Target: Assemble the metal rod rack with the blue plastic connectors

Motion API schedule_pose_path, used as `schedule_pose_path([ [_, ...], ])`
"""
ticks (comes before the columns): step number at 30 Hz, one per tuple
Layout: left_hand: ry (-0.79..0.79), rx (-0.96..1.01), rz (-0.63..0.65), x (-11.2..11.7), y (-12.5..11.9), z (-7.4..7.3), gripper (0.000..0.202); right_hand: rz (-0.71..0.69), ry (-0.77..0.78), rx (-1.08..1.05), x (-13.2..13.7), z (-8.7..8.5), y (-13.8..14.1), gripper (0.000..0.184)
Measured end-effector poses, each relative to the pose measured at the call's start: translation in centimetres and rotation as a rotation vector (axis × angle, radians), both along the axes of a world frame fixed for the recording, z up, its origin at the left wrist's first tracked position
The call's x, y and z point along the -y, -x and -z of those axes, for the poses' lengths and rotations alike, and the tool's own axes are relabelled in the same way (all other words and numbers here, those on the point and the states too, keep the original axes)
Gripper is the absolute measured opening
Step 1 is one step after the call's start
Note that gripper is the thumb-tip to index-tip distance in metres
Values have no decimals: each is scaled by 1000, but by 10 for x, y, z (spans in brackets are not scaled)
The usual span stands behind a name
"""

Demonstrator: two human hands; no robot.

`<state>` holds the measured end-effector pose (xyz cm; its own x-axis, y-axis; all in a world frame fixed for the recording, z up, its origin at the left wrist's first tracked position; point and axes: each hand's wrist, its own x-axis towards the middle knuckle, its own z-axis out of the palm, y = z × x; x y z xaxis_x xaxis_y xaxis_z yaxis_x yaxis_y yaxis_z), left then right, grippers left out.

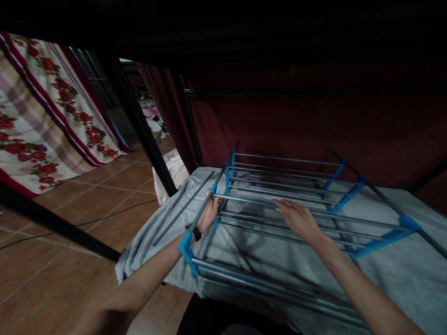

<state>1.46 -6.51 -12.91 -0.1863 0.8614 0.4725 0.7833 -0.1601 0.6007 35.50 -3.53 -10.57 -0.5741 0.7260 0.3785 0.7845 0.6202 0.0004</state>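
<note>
A shoe rack [265, 274] of grey metal tubes and blue plastic joints lies across a grey blanket. My left hand [208, 211], with a dark band at its wrist, is wrapped round the rack's left side, just by a blue joint [213, 189]. My right hand [296, 217] is over a long cross tube [249, 200], its fingers bent across the far side; the fingertips are hidden. A loose grey tube [185, 207] rests on the blanket left of my left hand. At the right, more blue joints [387, 239] join the cross tubes to the other side.
A dark bed frame with a post [139, 125] stands on the left, and a low dark frame hangs overhead. Dark red cloth [296, 125] covers the back. Beyond the post are a flowered cloth [63, 116], a tiled floor [87, 200] and a black cable [115, 211].
</note>
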Motion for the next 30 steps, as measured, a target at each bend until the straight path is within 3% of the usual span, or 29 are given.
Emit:
schedule_pose_path([
  [8, 5, 217, 50, -2, -1, 0, 8, 55, 202, -18, 2, -19, 4, 42],
  [16, -5, 260, 71, -12, 2, 10, 6, 101, 190, -32, 0, -16, 8, 39],
  [19, 26, 267, 129, -13, 11, 5, 9, 93, 97, -36, 8, -12, 11, 43],
  [23, 68, 293, 226, -13, 32, 5, 19, -27, -63, -52, 32, -2, 23, 47],
  [26, 144, 358, 334, -13, 45, 17, 31, -112, -35, 8, 45, 14, 40, 47],
  [30, 208, 390, 396, -10, 47, 35, 46, -67, 83, 74, 36, 34, 69, 44],
])
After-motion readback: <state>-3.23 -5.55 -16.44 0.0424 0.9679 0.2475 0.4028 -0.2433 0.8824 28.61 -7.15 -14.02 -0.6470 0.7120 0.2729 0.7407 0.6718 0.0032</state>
